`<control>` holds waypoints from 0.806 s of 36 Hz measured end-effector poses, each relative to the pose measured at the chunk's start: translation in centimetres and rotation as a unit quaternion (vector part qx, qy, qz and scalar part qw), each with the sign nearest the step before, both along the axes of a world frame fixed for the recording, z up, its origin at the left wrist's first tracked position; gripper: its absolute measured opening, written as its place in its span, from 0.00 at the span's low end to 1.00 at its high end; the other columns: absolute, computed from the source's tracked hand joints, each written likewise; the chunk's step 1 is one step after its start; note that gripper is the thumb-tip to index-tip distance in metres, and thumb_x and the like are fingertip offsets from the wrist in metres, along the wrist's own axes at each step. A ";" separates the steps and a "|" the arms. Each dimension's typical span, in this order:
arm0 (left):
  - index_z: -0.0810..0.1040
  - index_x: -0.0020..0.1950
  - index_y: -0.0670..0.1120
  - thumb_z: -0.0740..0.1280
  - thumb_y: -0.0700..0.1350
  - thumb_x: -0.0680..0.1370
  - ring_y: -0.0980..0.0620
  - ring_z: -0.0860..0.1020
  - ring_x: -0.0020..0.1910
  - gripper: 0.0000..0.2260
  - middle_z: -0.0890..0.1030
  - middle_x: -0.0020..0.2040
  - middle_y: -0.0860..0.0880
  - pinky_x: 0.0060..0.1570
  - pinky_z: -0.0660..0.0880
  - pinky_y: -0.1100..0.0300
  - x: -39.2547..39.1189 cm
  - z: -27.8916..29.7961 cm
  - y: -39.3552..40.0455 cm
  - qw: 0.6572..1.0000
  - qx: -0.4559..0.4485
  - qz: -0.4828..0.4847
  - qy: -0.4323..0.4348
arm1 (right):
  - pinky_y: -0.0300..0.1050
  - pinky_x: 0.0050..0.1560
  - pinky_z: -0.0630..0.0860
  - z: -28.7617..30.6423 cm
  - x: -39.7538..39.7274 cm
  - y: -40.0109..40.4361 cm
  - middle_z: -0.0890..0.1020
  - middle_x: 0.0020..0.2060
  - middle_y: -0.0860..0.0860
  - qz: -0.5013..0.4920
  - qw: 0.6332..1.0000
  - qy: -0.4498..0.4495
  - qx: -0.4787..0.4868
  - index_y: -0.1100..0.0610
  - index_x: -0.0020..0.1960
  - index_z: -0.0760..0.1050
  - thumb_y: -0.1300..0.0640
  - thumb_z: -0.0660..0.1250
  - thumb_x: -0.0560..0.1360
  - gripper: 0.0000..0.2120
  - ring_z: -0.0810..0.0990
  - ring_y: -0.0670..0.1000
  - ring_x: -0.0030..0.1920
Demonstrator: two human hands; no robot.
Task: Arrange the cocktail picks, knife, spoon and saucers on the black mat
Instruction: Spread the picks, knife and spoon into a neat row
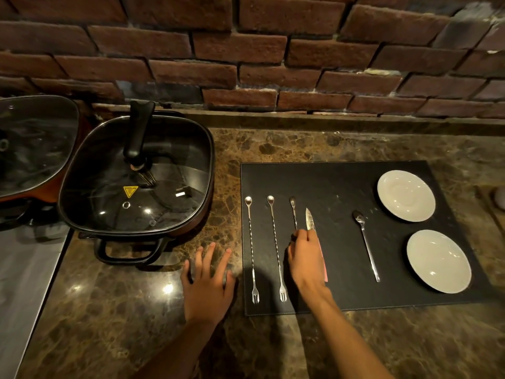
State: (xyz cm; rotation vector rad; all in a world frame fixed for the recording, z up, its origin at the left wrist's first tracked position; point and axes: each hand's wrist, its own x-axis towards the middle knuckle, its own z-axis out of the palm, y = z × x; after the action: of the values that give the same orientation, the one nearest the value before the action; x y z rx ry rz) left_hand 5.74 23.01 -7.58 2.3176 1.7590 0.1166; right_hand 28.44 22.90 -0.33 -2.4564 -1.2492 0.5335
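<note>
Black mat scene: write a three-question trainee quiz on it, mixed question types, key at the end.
1. True or false: both saucers lie on the black mat.
2. Multiple choice: the left hand is A) gripping a cocktail pick, B) spread flat on the marble counter beside the mat, C) lifting the glass-lidded pan.
3. Fill in: the right hand is on the mat at the third cocktail pick and the ____, left of the spoon.

Key: 1 true; 2 B; 3 knife.
</note>
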 end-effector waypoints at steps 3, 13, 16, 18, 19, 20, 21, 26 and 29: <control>0.65 0.77 0.60 0.52 0.57 0.81 0.43 0.62 0.79 0.23 0.66 0.79 0.48 0.73 0.60 0.36 0.0 0.1 0.0 1.000 0.006 -0.001 -0.003 | 0.48 0.47 0.72 0.0 0.5 -0.2 0.73 0.54 0.55 -0.004 0.999 -0.012 -0.031 0.57 0.52 0.70 0.67 0.59 0.77 0.08 0.75 0.58 0.48; 0.65 0.77 0.61 0.51 0.57 0.81 0.44 0.61 0.79 0.23 0.65 0.80 0.48 0.73 0.59 0.36 0.0 0.1 0.0 1.000 0.000 0.000 -0.002 | 0.52 0.52 0.77 1.2 1.0 1.0 0.79 0.54 0.62 0.022 0.994 -0.019 -0.110 0.64 0.57 0.73 0.61 0.63 0.78 0.10 0.80 0.63 0.54; 0.64 0.77 0.61 0.51 0.57 0.81 0.44 0.61 0.79 0.23 0.65 0.80 0.48 0.73 0.60 0.36 0.0 0.1 0.1 1.000 0.001 0.000 0.000 | 0.51 0.52 0.77 2.2 1.1 1.8 0.81 0.52 0.62 0.023 0.992 -0.012 -0.126 0.65 0.55 0.75 0.59 0.66 0.77 0.11 0.80 0.64 0.54; 0.64 0.77 0.61 0.51 0.57 0.81 0.44 0.61 0.79 0.24 0.65 0.80 0.48 0.73 0.59 0.36 0.1 0.1 0.1 1.000 0.000 0.000 0.001 | 0.52 0.52 0.77 2.6 1.2 2.3 0.81 0.52 0.62 0.024 0.991 -0.008 -0.132 0.65 0.54 0.75 0.59 0.67 0.76 0.10 0.80 0.65 0.54; 0.64 0.77 0.61 0.51 0.57 0.81 0.44 0.61 0.79 0.24 0.65 0.80 0.48 0.73 0.59 0.37 0.0 0.1 0.1 1.000 0.000 -0.001 0.002 | 0.52 0.52 0.77 2.8 1.2 2.5 0.81 0.52 0.62 0.023 0.990 -0.006 -0.136 0.65 0.53 0.76 0.59 0.68 0.75 0.10 0.80 0.65 0.55; 0.63 0.77 0.61 0.51 0.57 0.81 0.44 0.61 0.79 0.24 0.65 0.80 0.48 0.73 0.59 0.37 0.0 0.1 0.1 1.000 0.000 -0.001 0.002 | 0.52 0.53 0.77 3.0 1.3 2.7 0.81 0.52 0.62 0.022 0.990 -0.004 -0.141 0.65 0.53 0.76 0.59 0.68 0.75 0.11 0.80 0.65 0.55; 0.63 0.77 0.61 0.51 0.57 0.81 0.44 0.61 0.79 0.24 0.65 0.80 0.48 0.73 0.59 0.37 0.0 0.0 0.1 1.000 0.001 -0.002 0.002 | 0.52 0.53 0.77 3.1 1.3 2.8 0.81 0.52 0.62 0.022 0.989 -0.003 -0.143 0.65 0.53 0.77 0.58 0.68 0.75 0.11 0.80 0.65 0.55; 0.64 0.77 0.60 0.52 0.57 0.82 0.44 0.62 0.79 0.23 0.65 0.80 0.48 0.73 0.59 0.37 0.0 -0.2 0.1 1.000 0.006 -0.004 0.005 | 0.53 0.51 0.78 3.1 1.4 2.6 0.81 0.50 0.62 0.008 0.991 0.009 -0.134 0.65 0.51 0.77 0.58 0.68 0.74 0.11 0.80 0.65 0.52; 0.64 0.77 0.61 0.52 0.57 0.81 0.44 0.62 0.79 0.23 0.65 0.80 0.48 0.73 0.58 0.37 0.0 -0.2 0.1 1.000 0.006 -0.003 0.006 | 0.53 0.48 0.78 3.0 1.5 2.4 0.81 0.48 0.63 -0.020 0.991 0.039 -0.124 0.65 0.48 0.76 0.57 0.67 0.73 0.10 0.80 0.66 0.49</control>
State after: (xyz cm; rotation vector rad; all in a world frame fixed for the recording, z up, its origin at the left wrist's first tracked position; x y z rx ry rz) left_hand 5.75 23.10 -7.82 2.3381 1.7613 0.1129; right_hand 29.92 25.29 2.64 -2.6262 -1.1616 0.8108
